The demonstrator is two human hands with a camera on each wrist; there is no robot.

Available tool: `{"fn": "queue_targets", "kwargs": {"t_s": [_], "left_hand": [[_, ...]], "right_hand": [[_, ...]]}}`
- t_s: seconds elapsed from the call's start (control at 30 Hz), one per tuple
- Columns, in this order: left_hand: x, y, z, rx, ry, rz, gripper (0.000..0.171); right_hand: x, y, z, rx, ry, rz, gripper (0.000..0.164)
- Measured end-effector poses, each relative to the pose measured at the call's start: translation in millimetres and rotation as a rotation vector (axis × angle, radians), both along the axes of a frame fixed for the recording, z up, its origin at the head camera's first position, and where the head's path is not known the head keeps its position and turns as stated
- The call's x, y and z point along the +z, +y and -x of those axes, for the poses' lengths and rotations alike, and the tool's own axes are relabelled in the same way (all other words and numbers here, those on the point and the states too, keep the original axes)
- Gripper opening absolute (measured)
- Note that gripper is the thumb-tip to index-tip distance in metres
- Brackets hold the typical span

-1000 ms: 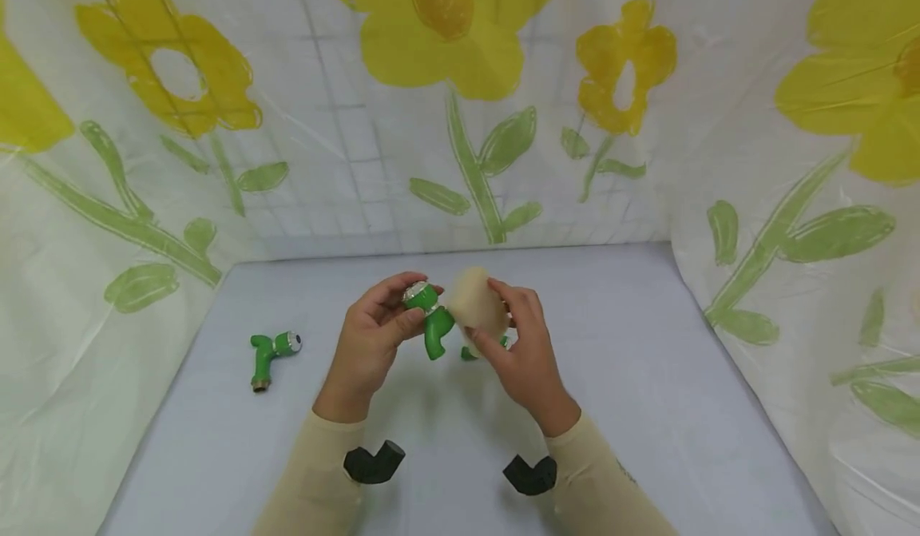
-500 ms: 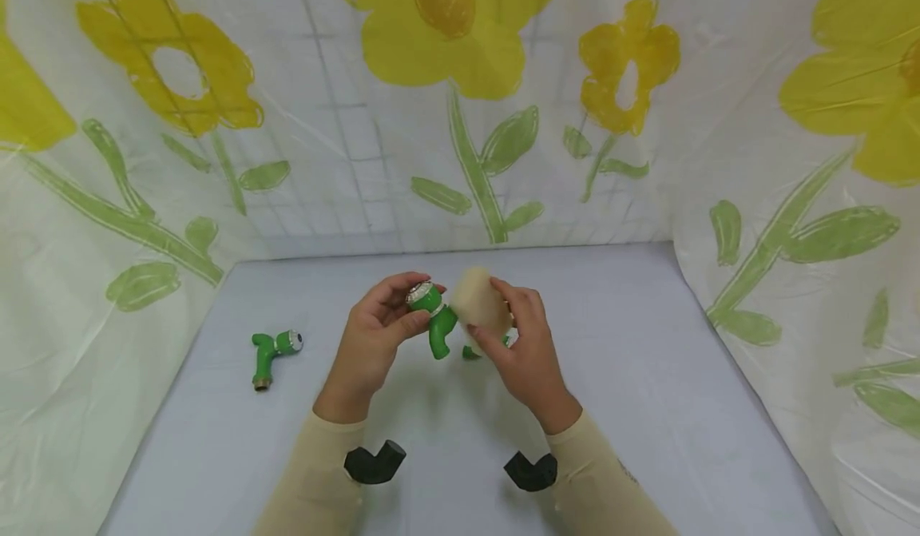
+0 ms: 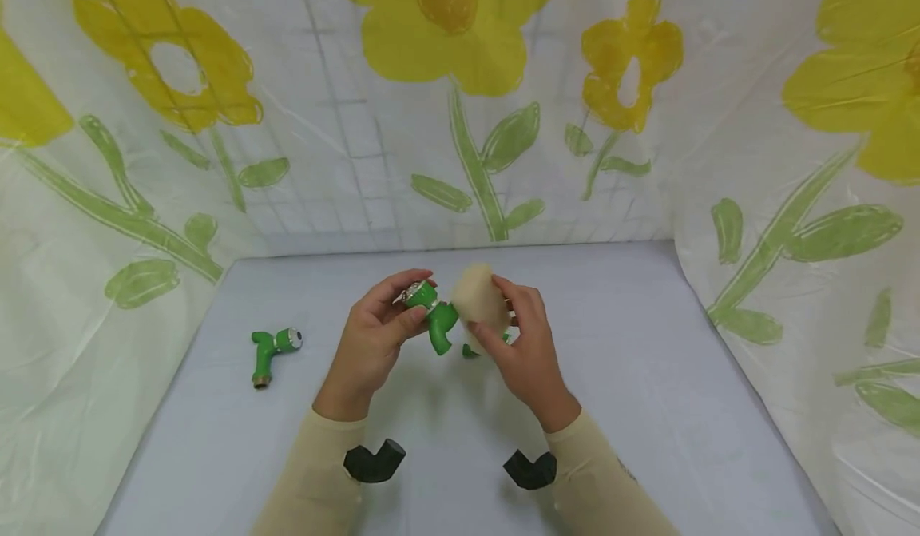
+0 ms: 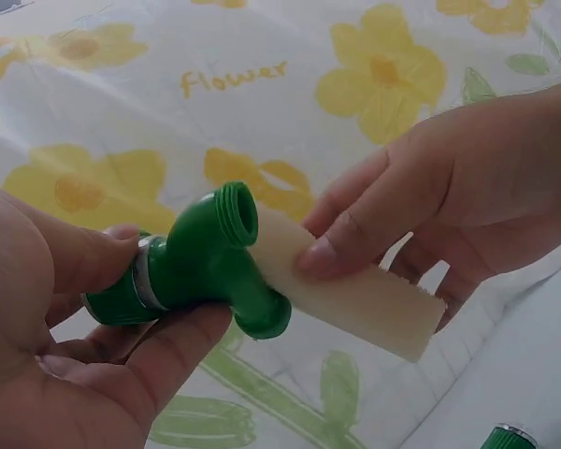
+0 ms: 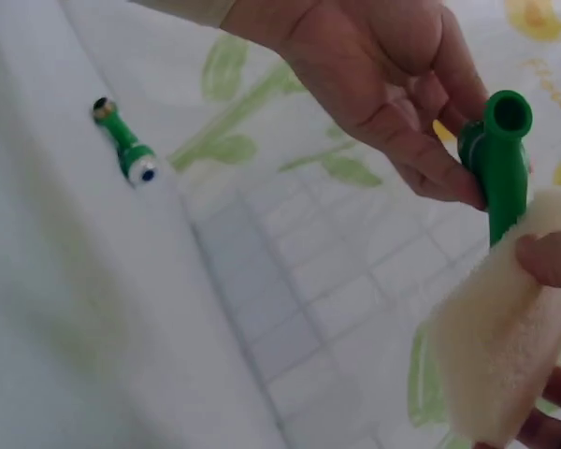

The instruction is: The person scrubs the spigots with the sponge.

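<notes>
A green plastic tap (image 3: 442,327) is in my left hand (image 3: 362,352), gripped by its ribbed knob end between thumb and fingers. In the left wrist view, the tap's threaded round opening (image 4: 240,213) faces up and to the right. My right hand (image 3: 530,352) pinches a cream-coloured sponge (image 3: 477,298), thumb on the near face and fingers behind. The sponge lies right up against the tap's side, overlapping part of its body in the right wrist view. Both hands are raised above the table (image 3: 446,456).
A second green tap (image 3: 263,358) with a brass-coloured end lies on the table to the left. Another green piece (image 3: 470,351) shows partly behind the sponge and right hand. A white curtain (image 3: 323,160) with painted yellow flowers surrounds the table at the back and sides.
The tap has turned slightly in my left hand, and the sponge has shifted a little against it. Both arms stay in nearly the same place.
</notes>
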State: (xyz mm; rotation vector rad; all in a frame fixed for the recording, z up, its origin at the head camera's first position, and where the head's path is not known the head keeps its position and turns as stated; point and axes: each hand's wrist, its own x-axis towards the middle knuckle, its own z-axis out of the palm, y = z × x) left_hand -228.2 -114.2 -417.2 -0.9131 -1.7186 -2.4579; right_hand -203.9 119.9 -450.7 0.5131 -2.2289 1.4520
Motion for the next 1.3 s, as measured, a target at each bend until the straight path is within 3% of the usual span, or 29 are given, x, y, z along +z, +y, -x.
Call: {"fn": "queue_targets", "kwargs": {"t_s": [0.07, 0.27, 0.4, 0.5, 0.57, 0.7, 0.83, 0.97, 1.07, 1.13, 1.2, 1.3], "left_hand": [[-1.0, -0.3, 0.6, -0.001, -0.014, -0.028, 0.039], [-1.7, -2.0, 2.3, 0.000, -0.021, -0.123, 0.034], [-1.0, -1.2, 1.7, -0.060, 0.007, -0.155, 0.035], [-0.9, 0.1, 0.8, -0.093, 0.008, -0.159, 0.036], [-1.7, 0.6, 0.6, -0.100, 0.007, -0.158, 0.036], [-3.9, 0.6, 2.1, -0.092, 0.011, -0.182, 0.036], [-4.9, 1.1, 3.8, -0.089, 0.014, -0.207, 0.035], [-4.2, 3.6, 3.3, -0.076, -0.005, -0.159, 0.036], [-2.8, 6.4, 1.2, -0.061, -0.015, -0.106, 0.038], [-2.5, 8.0, 0.1, -0.056, -0.015, -0.094, 0.038], [-2.5, 9.3, -1.0, -0.054, -0.019, -0.109, 0.038], [-3.3, 9.1, -1.0, -0.041, -0.039, -0.154, 0.037]], "right_hand": [[1.4, 0.2, -0.8, 0.019, -0.014, 0.013, 0.069], [9.6, -0.8, -6.3, 0.187, 0.041, 0.050, 0.069], [6.5, -0.9, -3.4, 0.112, 0.063, 0.086, 0.068], [1.8, 0.3, 0.4, 0.020, 0.035, 0.119, 0.067], [0.7, 1.1, 1.2, 0.008, 0.001, 0.153, 0.068], [3.5, 0.9, -2.0, 0.108, -0.026, 0.203, 0.070], [7.9, -0.6, -6.1, 0.204, 0.039, 0.183, 0.069], [8.0, 1.4, -4.6, 0.151, 0.074, 0.172, 0.069], [5.7, 5.7, -0.2, 0.043, 0.028, 0.195, 0.068], [4.1, 8.0, 2.4, 0.013, -0.006, 0.218, 0.068], [4.5, 8.7, 2.6, 0.039, -0.022, 0.234, 0.068], [7.5, 6.4, -0.9, 0.160, 0.002, 0.228, 0.068]]}}
